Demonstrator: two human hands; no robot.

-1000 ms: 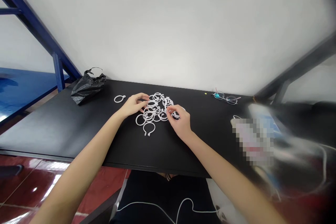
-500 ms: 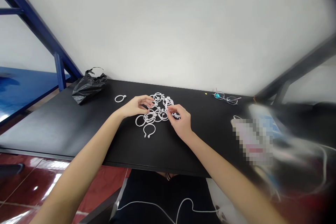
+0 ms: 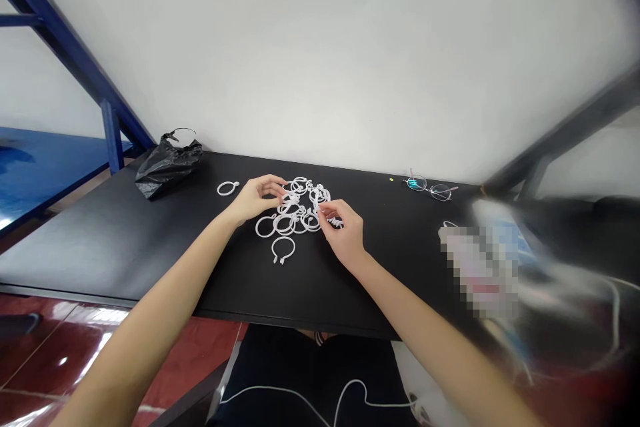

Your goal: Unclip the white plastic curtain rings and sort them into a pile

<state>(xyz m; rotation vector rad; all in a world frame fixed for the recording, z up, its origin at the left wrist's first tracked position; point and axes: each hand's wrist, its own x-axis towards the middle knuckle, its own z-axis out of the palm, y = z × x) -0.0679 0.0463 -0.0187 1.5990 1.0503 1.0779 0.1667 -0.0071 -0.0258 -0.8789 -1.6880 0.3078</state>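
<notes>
A pile of several white plastic rings (image 3: 300,210) lies on the black table (image 3: 125,240). My left hand (image 3: 255,197) rests at the pile's left side, its fingertips pinched on a ring at the top of the heap. My right hand (image 3: 345,230) sits at the pile's right side, fingers curled and pinched on a small white clip piece. One ring (image 3: 283,249) lies apart in front of the pile. Another single ring (image 3: 227,187) lies to the left, beyond my left hand.
A crumpled black plastic bag (image 3: 167,160) sits at the table's back left. A pair of glasses (image 3: 430,187) lies at the back right. A blurred pixelated object (image 3: 480,263) and white cables (image 3: 615,307) fill the right end. Blue metal beams (image 3: 75,57) rise left.
My left hand has drawn a ring slightly out of the pile and shifted a little left. My right hand has stayed almost still.
</notes>
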